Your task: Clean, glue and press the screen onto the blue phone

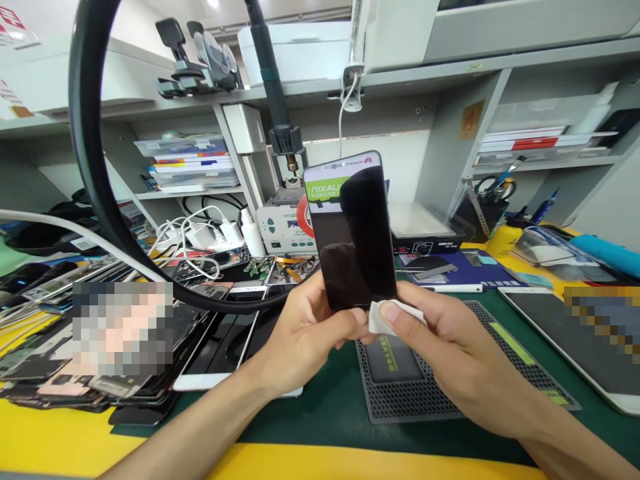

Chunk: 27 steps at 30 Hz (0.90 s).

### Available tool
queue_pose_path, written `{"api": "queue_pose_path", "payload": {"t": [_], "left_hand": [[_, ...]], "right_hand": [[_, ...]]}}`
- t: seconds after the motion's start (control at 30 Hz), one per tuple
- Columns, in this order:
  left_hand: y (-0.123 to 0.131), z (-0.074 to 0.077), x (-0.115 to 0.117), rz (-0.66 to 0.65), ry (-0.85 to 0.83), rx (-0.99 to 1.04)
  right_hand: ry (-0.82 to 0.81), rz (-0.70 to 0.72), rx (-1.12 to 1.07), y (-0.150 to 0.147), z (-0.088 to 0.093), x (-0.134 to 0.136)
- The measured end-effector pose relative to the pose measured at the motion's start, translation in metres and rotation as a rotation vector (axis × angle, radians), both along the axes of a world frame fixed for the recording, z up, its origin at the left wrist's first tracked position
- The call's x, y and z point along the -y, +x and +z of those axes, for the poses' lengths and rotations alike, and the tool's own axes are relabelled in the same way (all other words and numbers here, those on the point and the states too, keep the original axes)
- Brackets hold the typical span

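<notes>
Between my two hands a smartphone (357,247) with a dark, glossy panel is held upright, tilted slightly, over the workbench. Its lower left corner is gripped by my left hand (313,327), thumb lying across the bottom edge. At the lower right corner, my right hand (430,333) pinches a small white wipe (400,317) under its thumb, and the wipe touches the phone's bottom edge. Reflections and upside-down lettering show on the phone's upper part. Below the hands lies a grey honeycomb-patterned mat (440,400) on a green work mat (320,427). The fingers behind the phone are hidden.
Stacked phone parts (50,380) and tablets (220,340) crowd the left. A black hose (90,133) loops in front of the shelves. A white tablet (590,347) lies at right. Behind the phone stand a hot-air station (285,230) and a flat heating plate (425,227).
</notes>
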<state>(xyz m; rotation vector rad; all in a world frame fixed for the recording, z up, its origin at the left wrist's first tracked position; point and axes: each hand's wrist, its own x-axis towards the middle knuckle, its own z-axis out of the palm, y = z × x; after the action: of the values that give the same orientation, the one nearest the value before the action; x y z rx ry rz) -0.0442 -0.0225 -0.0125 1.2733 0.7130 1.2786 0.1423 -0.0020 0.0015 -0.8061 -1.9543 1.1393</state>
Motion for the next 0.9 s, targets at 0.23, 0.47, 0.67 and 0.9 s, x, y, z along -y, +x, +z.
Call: {"api": "queue_pose_path", "payload": {"t": [0.23,0.47,0.67,0.9], "left_hand": [[0.003,0.002,0.002,0.010,-0.005,0.066],[0.005,0.005,0.003,0.062,0.013,-0.007],[0.003,0.003,0.003,0.030,-0.030,-0.008],[0.000,0.004,0.002,0.104,-0.135,-0.149]], "right_hand": [[-0.056,0.097,-0.042,0.000,-0.002,-0.002],[-0.079,0.109,-0.067,-0.001,-0.005,-0.002],[-0.204,0.186,-0.157,-0.005,-0.001,-0.004],[-0.344,0.292,-0.250,-0.009,-0.010,-0.011]]}}
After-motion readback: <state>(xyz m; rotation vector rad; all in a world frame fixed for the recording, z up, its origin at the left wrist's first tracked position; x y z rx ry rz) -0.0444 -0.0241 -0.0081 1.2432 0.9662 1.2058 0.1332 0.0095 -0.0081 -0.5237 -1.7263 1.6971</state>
